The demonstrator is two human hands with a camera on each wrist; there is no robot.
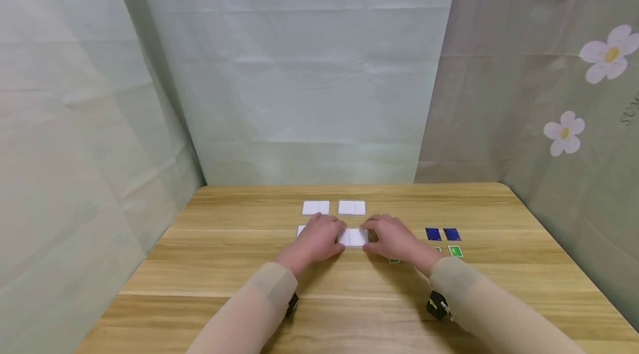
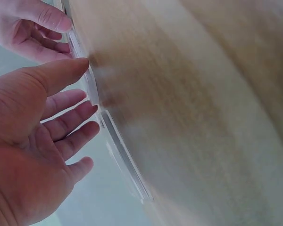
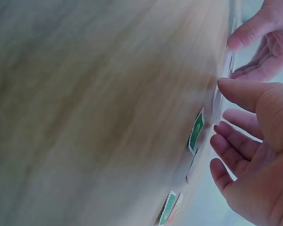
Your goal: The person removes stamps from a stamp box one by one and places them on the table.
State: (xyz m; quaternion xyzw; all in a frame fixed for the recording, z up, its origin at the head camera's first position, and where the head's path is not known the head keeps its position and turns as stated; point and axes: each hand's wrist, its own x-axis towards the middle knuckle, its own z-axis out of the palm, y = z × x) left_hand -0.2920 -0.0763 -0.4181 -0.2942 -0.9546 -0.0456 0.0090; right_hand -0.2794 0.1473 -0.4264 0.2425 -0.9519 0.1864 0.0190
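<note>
A flat white case (image 1: 353, 237) with a clear rim and a line down its middle lies on the table between both hands. My left hand (image 1: 320, 237) holds its left end, thumb at the near corner and fingers at the far one. At the right end my right hand (image 1: 391, 238) does the same. In the left wrist view, the left thumb (image 2: 68, 74) meets the case's thin edge. Another white case (image 1: 300, 229) is mostly hidden behind the left hand. Small green stamps (image 3: 196, 131) with toothed edges lie near the right hand, some partly covered by it.
Two more white cases, a left one (image 1: 315, 208) and a right one (image 1: 351, 207), lie farther back. Two dark blue stamps (image 1: 433, 234) and a green stamp (image 1: 455, 251) are to the right on the wooden table (image 1: 339, 315). Cloth curtains (image 1: 309, 93) stand around the table.
</note>
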